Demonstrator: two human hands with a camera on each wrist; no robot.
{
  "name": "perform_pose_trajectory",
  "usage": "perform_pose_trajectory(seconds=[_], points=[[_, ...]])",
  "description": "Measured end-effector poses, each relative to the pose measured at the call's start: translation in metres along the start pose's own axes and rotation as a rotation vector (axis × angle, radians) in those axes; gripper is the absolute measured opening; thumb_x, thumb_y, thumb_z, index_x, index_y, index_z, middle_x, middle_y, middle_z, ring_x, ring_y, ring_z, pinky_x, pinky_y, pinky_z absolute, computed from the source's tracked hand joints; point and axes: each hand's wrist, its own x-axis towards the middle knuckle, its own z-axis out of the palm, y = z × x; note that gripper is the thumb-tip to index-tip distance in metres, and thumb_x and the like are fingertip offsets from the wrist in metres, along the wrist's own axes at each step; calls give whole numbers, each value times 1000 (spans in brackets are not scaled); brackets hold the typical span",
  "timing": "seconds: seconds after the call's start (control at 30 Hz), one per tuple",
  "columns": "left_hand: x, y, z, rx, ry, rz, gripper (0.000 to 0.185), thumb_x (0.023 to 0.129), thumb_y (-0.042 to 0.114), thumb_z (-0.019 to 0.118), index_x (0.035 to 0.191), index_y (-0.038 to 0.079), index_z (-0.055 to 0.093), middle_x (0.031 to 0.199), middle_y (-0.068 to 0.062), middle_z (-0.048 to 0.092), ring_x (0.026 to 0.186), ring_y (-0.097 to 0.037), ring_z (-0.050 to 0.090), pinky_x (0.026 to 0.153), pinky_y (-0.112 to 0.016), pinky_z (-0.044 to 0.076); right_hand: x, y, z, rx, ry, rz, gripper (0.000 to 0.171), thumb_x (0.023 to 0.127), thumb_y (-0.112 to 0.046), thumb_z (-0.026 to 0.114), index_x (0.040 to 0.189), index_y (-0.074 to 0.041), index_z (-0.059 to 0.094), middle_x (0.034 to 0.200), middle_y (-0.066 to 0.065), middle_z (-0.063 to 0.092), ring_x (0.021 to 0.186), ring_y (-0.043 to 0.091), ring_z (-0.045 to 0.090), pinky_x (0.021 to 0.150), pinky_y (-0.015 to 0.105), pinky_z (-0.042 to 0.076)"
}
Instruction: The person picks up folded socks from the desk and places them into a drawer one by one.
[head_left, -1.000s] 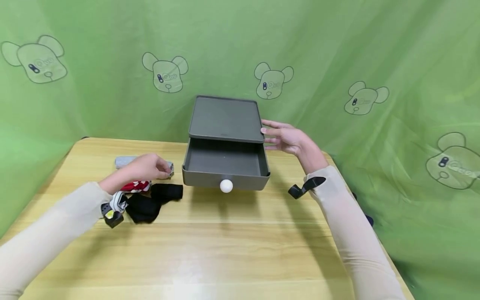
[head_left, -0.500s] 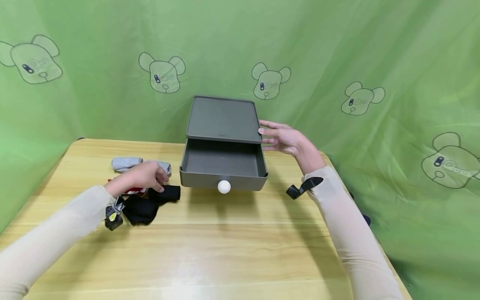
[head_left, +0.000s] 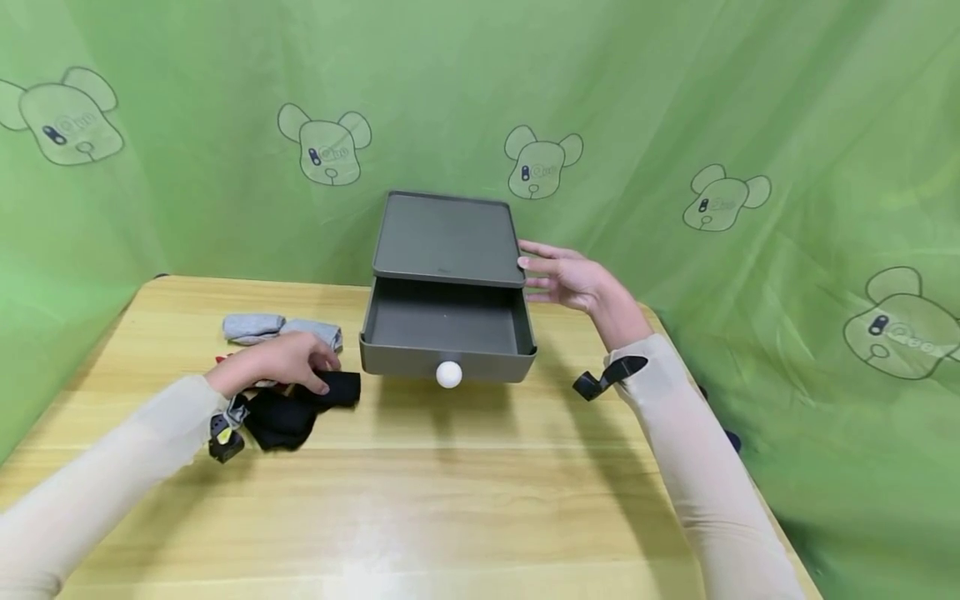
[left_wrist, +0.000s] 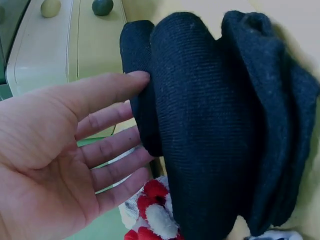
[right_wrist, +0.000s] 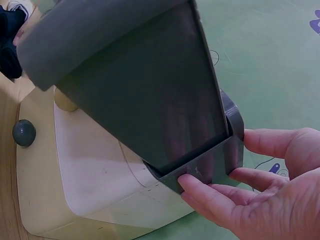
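- While it lies over the sock pile at the left of the head view, the left hand (head_left: pixel 281 360) has its fingers (left_wrist: pixel 116 149) nearly straight and relaxed, the tips touching the folded black knitted sock (left_wrist: pixel 220 125) without closing round it; it grasps nothing.
- That dark ribbed sock sits at centre left of the head view, just left of the drawer front, bunched in thick folds on the table.
- Under and beside it, at the bottom of the left wrist view, a red-and-white patterned sock (left_wrist: pixel 152 212) peeks out, touching the black one.
- Further back, toward the upper left of the pile, a pair of light grey socks (head_left: pixel 277 327) lies apart from the hand.
- The right hand (head_left: pixel 572 277), at centre right, rests flat with straight fingers (right_wrist: pixel 210 197) against the side of the dark grey plastic drawer box (head_left: pixel 447 237), seemingly to steady it; it does not clasp it.
- The box's pulled-out grey drawer (head_left: pixel 448 329) stands open and bare inside, its round white knob (head_left: pixel 448 374) facing the viewer.
- All rests on the light wooden table (head_left: pixel 465 500) before a green cloth backdrop with bear prints (head_left: pixel 750 125).
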Motion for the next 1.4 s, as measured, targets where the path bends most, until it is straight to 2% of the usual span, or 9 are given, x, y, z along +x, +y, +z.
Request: perform_pose_trajectory(seconds=[0.27,0.47,0.63,0.7,0.73,0.87,1.07,1.27,1.4], points=[[6,1,0,-62,-36,20,33,80,11,83,110,3,71,93,-11,74,85,-19,67,75,-33,54,0,0,-1,-2,-1,1,63,108,-11,47,164,-20,20,165,15,26,141,35,41,126,54,29],[9,-3,-1,-141,-53,7,36,80,9,82,113,2,70,88,-10,70,77,-16,61,70,-30,50,0,0,0,-8,-2,-8,62,108,-12,46,164,-20,21,165,15,26,139,34,42,126,54,28],[11,-3,-5,-230,-9,-15,37,80,9,82,114,3,70,97,-12,71,87,-19,63,75,-30,50,-1,-1,2,-5,4,-10,62,108,-12,47,163,-20,22,163,14,31,131,31,48,125,54,29],[10,-3,-7,-283,5,-34,38,80,9,81,116,2,70,102,-12,72,91,-19,64,78,-30,51,-1,0,2,-5,7,-6,62,107,-12,48,163,-20,22,156,11,40,124,26,53,124,53,31],[9,-2,-9,-314,5,-46,39,80,8,81,117,2,69,104,-13,72,93,-19,65,79,-30,51,-1,0,1,-8,5,-4,62,107,-12,49,163,-20,22,151,9,44,120,24,55,122,51,36],[3,-1,-20,-401,-16,-70,42,82,5,78,121,-1,66,108,-16,73,94,-19,67,81,-28,54,-2,1,0,-13,9,1,62,107,-13,49,163,-20,23,143,3,46,111,19,58,119,49,39],[-12,-1,-42,-428,-16,-87,47,84,6,77,127,-4,62,118,-20,70,100,-20,66,83,-27,56,-1,1,1,-21,4,5,63,107,-14,51,163,-20,23,153,5,38,113,19,56,123,50,34],[-26,7,-68,-378,18,-75,44,86,8,77,127,0,63,110,-16,74,94,-17,68,83,-25,55,-2,1,1,-35,9,1,63,107,-15,51,163,-20,23,145,0,40,114,18,52,120,46,39],[-35,19,-86,-344,29,-73,45,87,9,77,129,1,62,110,-13,75,95,-16,68,86,-28,55,-1,1,0,-24,12,5,64,106,-14,52,163,-21,24,158,5,31,124,23,49,122,48,36]])
